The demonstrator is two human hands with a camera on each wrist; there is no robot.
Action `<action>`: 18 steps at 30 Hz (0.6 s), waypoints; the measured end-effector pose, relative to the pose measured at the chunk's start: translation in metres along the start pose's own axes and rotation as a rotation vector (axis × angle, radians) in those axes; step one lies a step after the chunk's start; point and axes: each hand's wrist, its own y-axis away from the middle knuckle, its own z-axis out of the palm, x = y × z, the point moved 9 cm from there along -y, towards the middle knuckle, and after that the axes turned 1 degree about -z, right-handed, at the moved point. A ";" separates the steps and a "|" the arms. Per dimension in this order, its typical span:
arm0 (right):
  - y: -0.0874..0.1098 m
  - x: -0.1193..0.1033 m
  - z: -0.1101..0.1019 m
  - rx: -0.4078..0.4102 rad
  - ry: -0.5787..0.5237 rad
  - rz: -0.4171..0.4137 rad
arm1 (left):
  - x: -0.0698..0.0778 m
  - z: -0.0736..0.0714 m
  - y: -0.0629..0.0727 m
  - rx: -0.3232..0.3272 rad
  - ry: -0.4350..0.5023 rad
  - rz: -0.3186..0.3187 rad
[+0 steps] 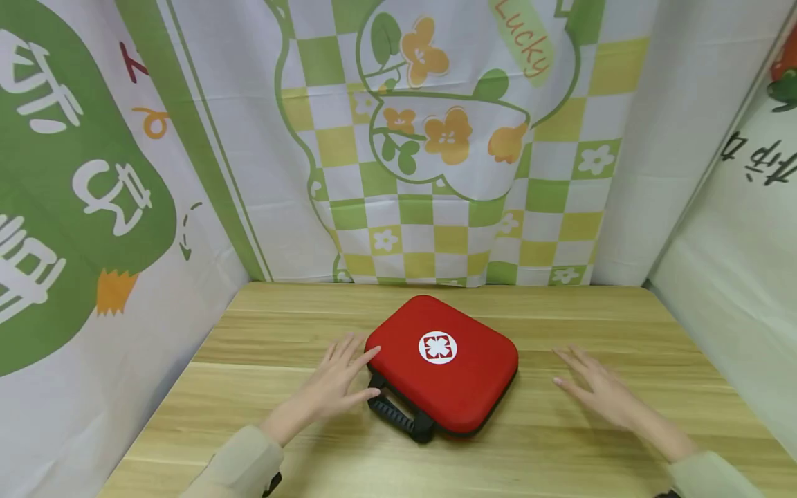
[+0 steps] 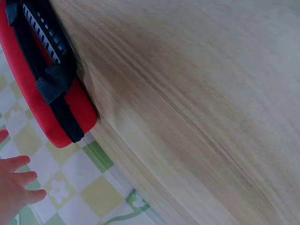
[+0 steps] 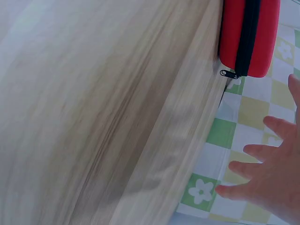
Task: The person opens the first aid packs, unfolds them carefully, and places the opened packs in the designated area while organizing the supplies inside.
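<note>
A red first-aid case with a white round emblem lies flat and angled on the wooden table. Its black handle points toward the near left. My left hand, fingers spread, is at the case's left corner beside the handle; whether it touches the case I cannot tell. To the right of the case, my right hand hovers over the table with fingers extended, apart from it and holding nothing. A black zipper runs round the case's side, its pull showing in the right wrist view.
The wooden table extends on every side of the case. Behind it hangs a checked, flower-printed curtain. Printed cloth walls stand at the left and right.
</note>
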 end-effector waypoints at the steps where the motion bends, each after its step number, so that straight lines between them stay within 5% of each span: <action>1: -0.002 0.000 0.001 -0.006 -0.029 -0.004 | 0.002 -0.001 -0.002 0.009 0.000 0.016; 12: -0.025 0.006 0.002 0.009 -0.242 -0.037 | 0.017 0.007 -0.016 -0.015 0.003 0.070; 18: -0.039 0.010 0.016 -0.083 -0.335 -0.025 | 0.026 0.015 -0.022 -0.048 0.017 0.085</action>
